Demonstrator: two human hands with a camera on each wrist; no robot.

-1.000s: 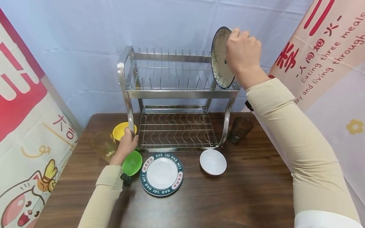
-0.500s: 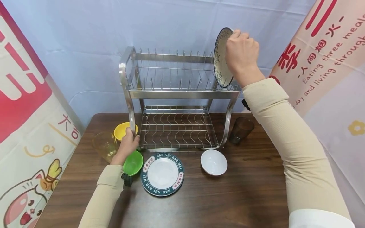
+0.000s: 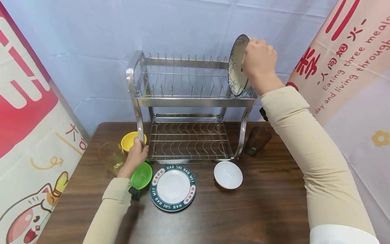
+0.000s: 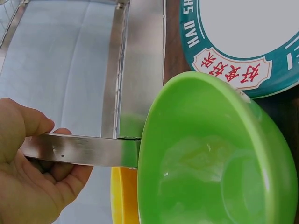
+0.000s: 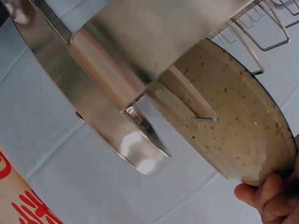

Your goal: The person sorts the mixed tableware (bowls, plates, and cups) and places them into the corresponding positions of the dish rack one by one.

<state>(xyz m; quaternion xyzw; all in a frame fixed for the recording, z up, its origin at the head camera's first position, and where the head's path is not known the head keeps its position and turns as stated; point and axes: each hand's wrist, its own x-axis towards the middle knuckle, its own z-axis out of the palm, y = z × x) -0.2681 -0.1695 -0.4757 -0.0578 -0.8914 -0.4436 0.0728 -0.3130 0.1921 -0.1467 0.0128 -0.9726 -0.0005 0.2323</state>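
My right hand [image 3: 260,64] grips the rim of a patterned plate [image 3: 236,67] with a dark blue edge. The plate stands nearly upright at the right end of the upper tier of a metal dish rack [image 3: 195,101]. In the right wrist view, the speckled underside of the plate [image 5: 224,112] shows behind the rack's wires, with fingertips [image 5: 268,189] at its edge. Low on the rack's left front leg, my left hand [image 3: 136,156] holds on; the left wrist view shows thumb and fingers around the flat metal leg [image 4: 84,149].
A green bowl [image 3: 142,176], a yellow bowl [image 3: 129,139] and a clear amber vessel [image 3: 111,157] stand at the left. In front of the rack are a green-rimmed plate [image 3: 173,188] and a white bowl [image 3: 228,175]. A dark cup [image 3: 257,140] stands right of the rack.
The right hand and the patterned plate have come slightly lower at the rack's right end. The left hand keeps its hold on the leg.
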